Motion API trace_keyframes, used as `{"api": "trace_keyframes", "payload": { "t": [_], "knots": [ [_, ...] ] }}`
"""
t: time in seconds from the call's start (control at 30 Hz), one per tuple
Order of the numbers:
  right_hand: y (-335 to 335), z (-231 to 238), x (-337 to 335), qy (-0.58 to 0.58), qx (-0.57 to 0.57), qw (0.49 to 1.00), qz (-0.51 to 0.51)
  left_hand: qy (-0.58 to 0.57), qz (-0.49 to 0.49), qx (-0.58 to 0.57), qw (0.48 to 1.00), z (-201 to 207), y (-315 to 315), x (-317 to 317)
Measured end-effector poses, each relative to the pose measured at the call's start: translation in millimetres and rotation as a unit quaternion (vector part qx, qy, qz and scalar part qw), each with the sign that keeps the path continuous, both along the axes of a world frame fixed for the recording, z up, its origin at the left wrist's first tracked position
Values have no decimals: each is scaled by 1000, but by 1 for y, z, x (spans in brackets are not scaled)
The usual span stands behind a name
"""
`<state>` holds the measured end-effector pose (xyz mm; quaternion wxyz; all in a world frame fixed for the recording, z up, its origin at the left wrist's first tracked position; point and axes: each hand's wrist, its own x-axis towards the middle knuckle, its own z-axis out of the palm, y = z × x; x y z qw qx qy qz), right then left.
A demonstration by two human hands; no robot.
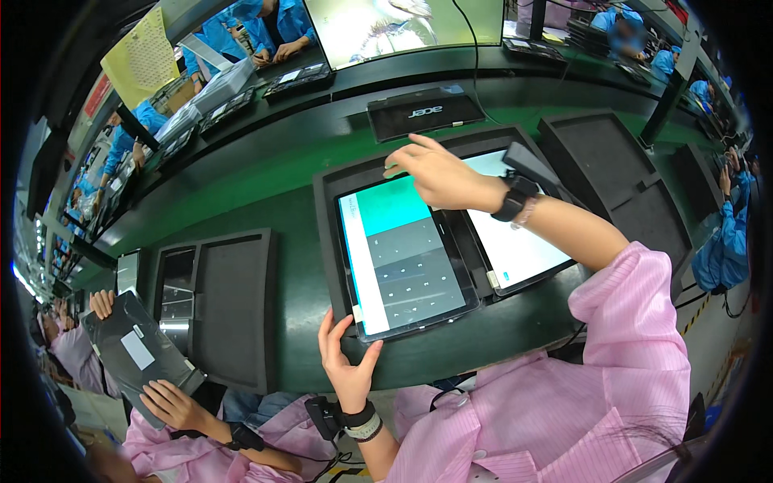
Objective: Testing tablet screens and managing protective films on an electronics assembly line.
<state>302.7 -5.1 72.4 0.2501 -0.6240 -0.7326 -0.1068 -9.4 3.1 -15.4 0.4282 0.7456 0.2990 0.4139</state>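
Note:
A tablet (419,282) lies in a dark foam tray (324,209), its lit screen showing a teal band and a grey keypad, turned sideways. My left hand (348,358) is at its near left corner, thumb and fingers spread apart, fingertips at the edge. Over the tablet's far edge hangs my right hand (443,173), palm down with fingers stretched and nothing visible in them. I cannot tell whether it touches the tablet. A second tablet (515,249) with a mostly white screen lies to the right in the same tray, partly hidden by my right forearm.
Behind the tray lies a dark panel (423,111), with a large lit screen (411,32) beyond. Foam trays stand at the left (233,310) and right (620,177). At left, a co-worker's hands (173,402) hold a dark panel (141,350). Other people work farther off.

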Motion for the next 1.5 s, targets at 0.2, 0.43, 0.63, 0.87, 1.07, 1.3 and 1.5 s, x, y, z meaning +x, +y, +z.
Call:
{"api": "trace_keyframes", "payload": {
  "t": [0.2,0.43,0.63,0.87,1.07,1.3,1.5],
  "knots": [
    [-73,27,20,29,-30,997,-69,1,-8,1,1000,0,1,0],
    [-184,12,48,186,-36,943,-273,24,-33,7,999,3,-1,-3],
    [-226,-21,39,325,-9,890,-319,38,-24,28,999,4,-6,-1],
    [-216,-54,30,353,74,867,-344,74,19,69,995,9,-12,3],
    [-214,-55,27,374,98,853,-351,73,67,93,991,5,-13,8],
    [-217,-61,31,388,123,843,-352,6,123,-13,992,0,-18,22],
    [-218,-60,26,407,148,826,-361,31,154,-15,987,15,-9,25]
  ]
}}
